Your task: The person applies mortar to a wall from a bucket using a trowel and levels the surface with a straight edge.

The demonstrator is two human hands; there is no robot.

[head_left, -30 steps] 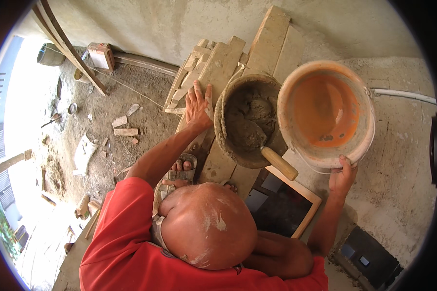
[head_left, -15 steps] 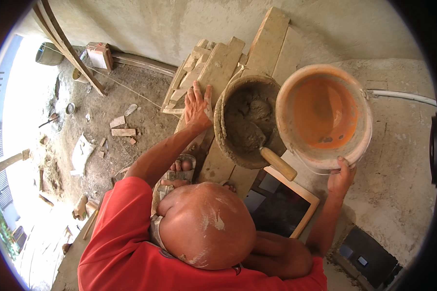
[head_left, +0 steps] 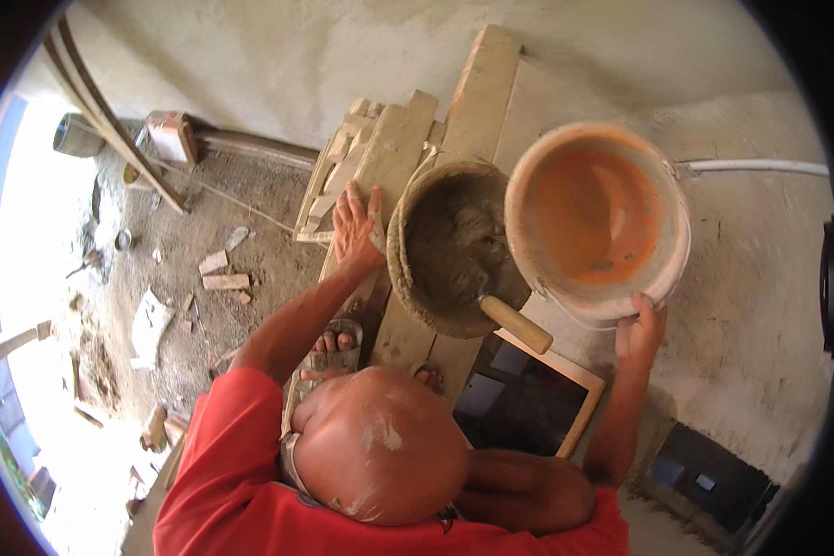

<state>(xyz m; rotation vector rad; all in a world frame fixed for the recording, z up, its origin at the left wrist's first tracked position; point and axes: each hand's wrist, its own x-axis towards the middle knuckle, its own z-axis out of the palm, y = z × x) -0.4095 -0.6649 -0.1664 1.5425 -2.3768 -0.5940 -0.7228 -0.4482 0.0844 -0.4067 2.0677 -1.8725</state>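
My left hand lies flat with spread fingers on a wooden plank, just left of a bucket of grey mortar. A trowel stands in that mortar, its blade partly sunk; its wooden handle sticks out over the near right rim. My right hand grips the near edge of a pale bucket with an orange inside. Some liquid seems to be in it, with dark bits near the bottom. This bucket is beside the mortar bucket and overlaps its right edge in view. Its thin wire handle hangs down near my right hand.
Stacked wooden pieces lie left of the planks, near the plastered wall. A wood-framed dark panel is below the buckets. A white pipe runs along the right. Brick pieces litter the dirt floor at left.
The whole view has shifted slightly, so planks and buckets appear farther left. Both hands keep their places, the left on the plank and the right on the orange-lined bucket.
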